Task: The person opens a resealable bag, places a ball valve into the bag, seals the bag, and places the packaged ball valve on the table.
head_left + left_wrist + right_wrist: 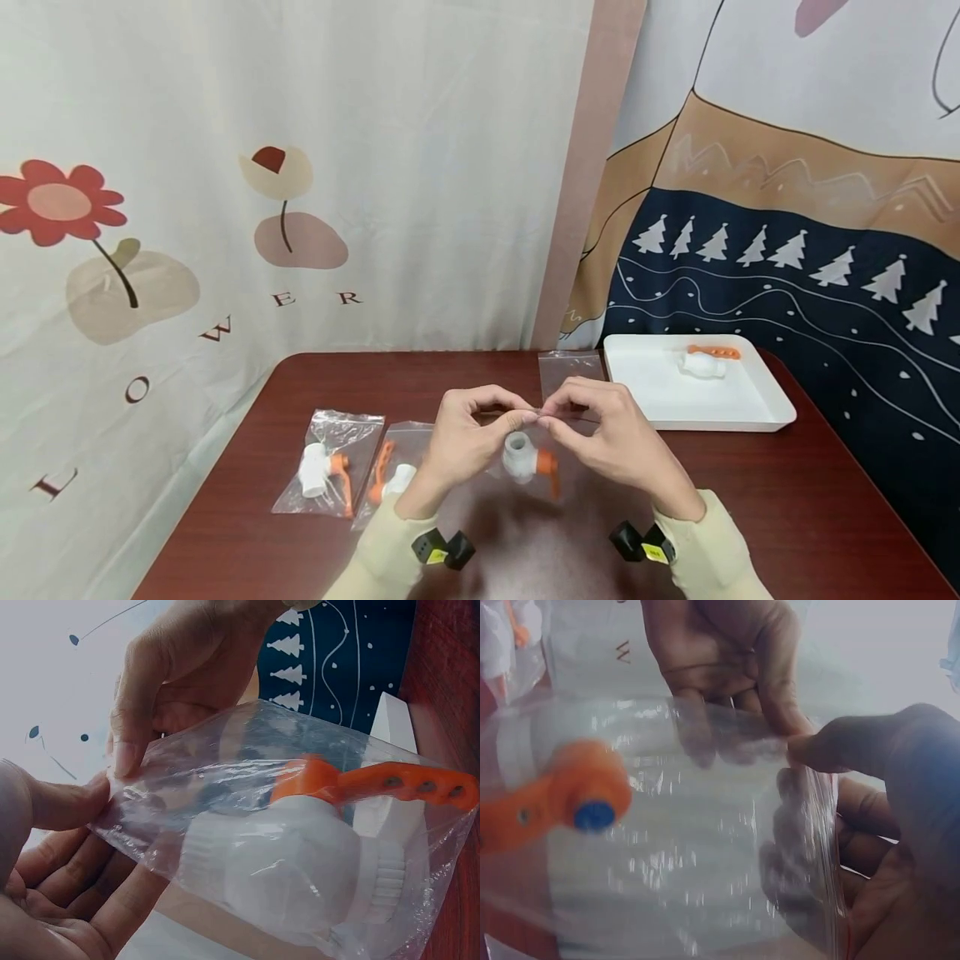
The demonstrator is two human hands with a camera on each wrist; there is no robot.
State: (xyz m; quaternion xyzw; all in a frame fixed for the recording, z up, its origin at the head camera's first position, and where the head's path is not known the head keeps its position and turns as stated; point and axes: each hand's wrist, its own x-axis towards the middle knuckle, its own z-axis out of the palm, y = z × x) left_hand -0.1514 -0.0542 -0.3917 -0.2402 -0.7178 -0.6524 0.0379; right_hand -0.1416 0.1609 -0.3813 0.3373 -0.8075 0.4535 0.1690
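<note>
Both hands meet over the middle of the table at the top edge of a clear zip bag. My left hand pinches that edge between thumb and finger. Right beside it, my right hand pinches the same edge, thumb against fingertip. Inside the bag hangs a white plastic ball valve with an orange lever handle. A blue spot marks the handle's hub in the right wrist view. The bag's zip strip runs along the held end, with a thin red line beside it.
Two bagged valves lie on the left, one valve in full view, the other partly behind the left forearm. A white tray at back right holds a white valve body and an orange handle. A flat clear bag lies beside it.
</note>
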